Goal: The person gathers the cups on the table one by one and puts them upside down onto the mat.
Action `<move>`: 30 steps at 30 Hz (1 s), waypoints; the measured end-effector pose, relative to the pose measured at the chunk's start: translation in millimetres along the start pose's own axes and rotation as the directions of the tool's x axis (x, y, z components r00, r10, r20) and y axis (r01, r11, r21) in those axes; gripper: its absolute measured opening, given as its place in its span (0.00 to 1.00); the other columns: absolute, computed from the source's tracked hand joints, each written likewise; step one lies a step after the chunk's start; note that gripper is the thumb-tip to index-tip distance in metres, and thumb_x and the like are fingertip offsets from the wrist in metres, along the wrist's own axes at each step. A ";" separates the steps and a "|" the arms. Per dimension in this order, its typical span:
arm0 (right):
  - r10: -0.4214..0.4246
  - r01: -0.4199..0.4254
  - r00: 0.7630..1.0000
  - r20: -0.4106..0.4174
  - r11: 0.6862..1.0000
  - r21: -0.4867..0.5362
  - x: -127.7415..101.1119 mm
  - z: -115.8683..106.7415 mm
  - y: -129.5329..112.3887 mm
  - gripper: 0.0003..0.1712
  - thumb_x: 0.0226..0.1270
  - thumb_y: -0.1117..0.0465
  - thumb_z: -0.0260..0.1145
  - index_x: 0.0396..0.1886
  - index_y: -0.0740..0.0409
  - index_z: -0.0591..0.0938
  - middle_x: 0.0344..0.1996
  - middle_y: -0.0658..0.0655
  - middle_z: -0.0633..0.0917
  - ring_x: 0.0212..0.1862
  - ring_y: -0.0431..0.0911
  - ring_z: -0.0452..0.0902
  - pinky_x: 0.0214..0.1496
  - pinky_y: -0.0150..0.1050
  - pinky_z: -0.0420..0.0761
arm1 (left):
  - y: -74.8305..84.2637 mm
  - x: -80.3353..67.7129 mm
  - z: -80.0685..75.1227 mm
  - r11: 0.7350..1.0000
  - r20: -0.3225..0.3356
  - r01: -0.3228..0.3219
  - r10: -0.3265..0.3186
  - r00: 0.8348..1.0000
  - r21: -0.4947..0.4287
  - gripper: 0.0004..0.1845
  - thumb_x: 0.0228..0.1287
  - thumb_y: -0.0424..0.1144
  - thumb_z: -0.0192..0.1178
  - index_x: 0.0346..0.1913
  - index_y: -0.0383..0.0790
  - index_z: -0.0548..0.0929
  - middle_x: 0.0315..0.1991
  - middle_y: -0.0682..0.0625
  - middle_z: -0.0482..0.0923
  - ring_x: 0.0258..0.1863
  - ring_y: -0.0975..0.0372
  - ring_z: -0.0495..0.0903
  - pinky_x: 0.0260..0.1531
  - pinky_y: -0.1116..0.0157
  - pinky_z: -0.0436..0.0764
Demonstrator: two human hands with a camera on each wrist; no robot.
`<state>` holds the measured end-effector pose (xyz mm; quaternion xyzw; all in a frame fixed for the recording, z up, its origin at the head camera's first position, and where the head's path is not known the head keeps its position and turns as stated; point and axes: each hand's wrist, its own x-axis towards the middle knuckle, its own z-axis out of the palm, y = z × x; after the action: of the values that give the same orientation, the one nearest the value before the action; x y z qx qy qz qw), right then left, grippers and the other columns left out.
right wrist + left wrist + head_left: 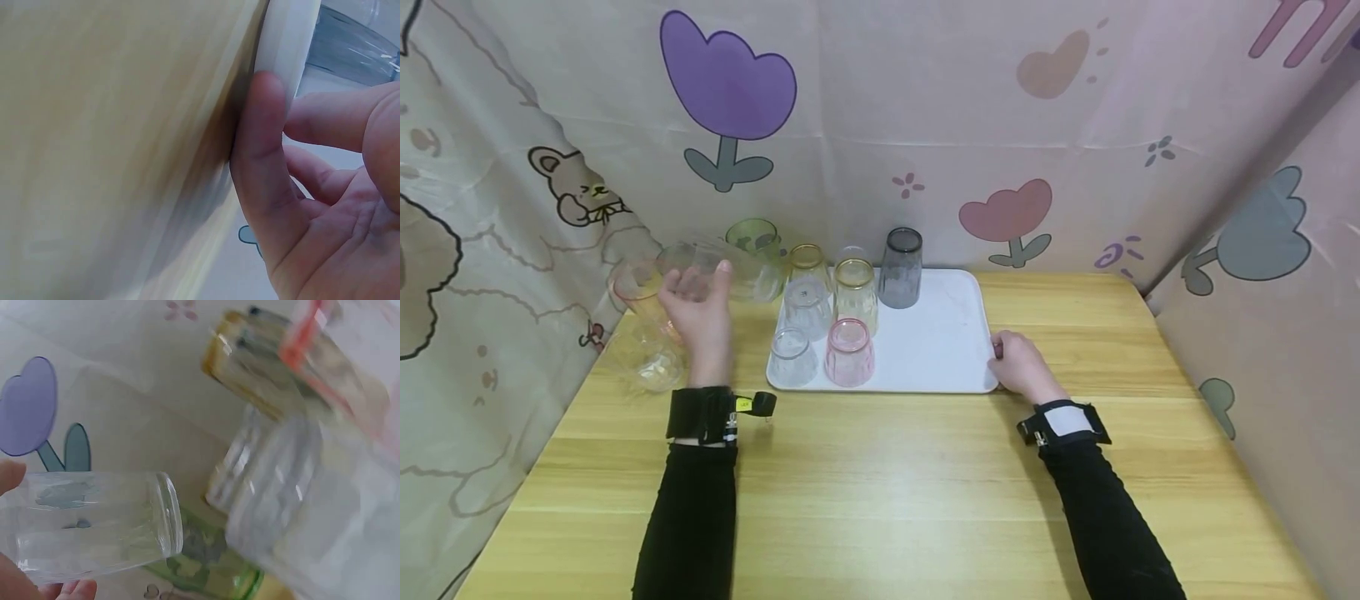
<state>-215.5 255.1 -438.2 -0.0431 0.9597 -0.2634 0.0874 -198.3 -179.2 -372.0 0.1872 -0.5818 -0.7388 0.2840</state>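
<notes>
My left hand (702, 329) grips a clear drinking glass (103, 525) tipped on its side, raised over the table just left of the tray. In the left wrist view the thumb and fingers wrap its near end. My right hand (1024, 367) pinches the right front edge of the white tray (936, 354), thumb and fingers on either side of the rim. On the tray stand a dark grey glass (901, 275), a pink glass (850, 362), a clear glass (793, 362), a second clear glass (807, 312) and two amber-rimmed ones, including a yellowish glass (856, 296).
Behind the held glass stands a green glass (752, 237). Left of my left hand are an orange-rimmed glass (638, 290) and a clear glass (657, 368), near the table's left edge. A printed curtain (865, 100) hangs behind the wooden table (880, 492).
</notes>
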 end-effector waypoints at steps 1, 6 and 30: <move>0.001 -0.001 1.000 -0.002 1.000 0.002 0.2 0.2 0.3 0.28 0.71 0.72 0.60 0.68 0.80 0.70 0.53 0.74 0.79 0.51 0.61 0.76 0.57 0.56 0.82 | 1.5 -1.6 0.9 0.999 -0.005 0.012 -0.012 1.000 -0.045 0.41 0.66 0.44 0.72 0.72 0.46 0.56 0.67 0.53 0.65 0.67 0.61 0.67 0.65 0.69 0.72; -0.008 0.009 1.000 -0.028 1.000 0.008 0.3 0.5 0.5 0.28 0.70 0.72 0.61 0.68 0.80 0.71 0.53 0.75 0.81 0.52 0.61 0.77 0.59 0.57 0.81 | 6.3 -13.2 7.2 0.974 -0.028 0.051 -0.059 0.998 -0.223 0.32 0.69 0.42 0.69 0.66 0.44 0.60 0.57 0.53 0.66 0.56 0.64 0.71 0.59 0.69 0.75; -0.236 0.413 0.872 -0.429 0.826 0.385 -21.9 -9.5 -78.5 0.26 0.75 0.63 0.67 0.70 0.60 0.76 0.59 0.60 0.82 0.56 0.53 0.82 0.54 0.38 0.85 | -4.9 -74.4 45.4 0.731 0.357 0.444 -0.286 0.889 -0.519 0.33 0.78 0.58 0.54 0.75 0.47 0.60 0.49 0.49 0.77 0.45 0.60 0.78 0.56 0.69 0.79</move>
<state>-192.9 195.3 -386.7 -0.1369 0.8453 -0.4997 -0.1303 -169.6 -96.8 -369.3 0.1059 -0.3070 -0.9406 0.0992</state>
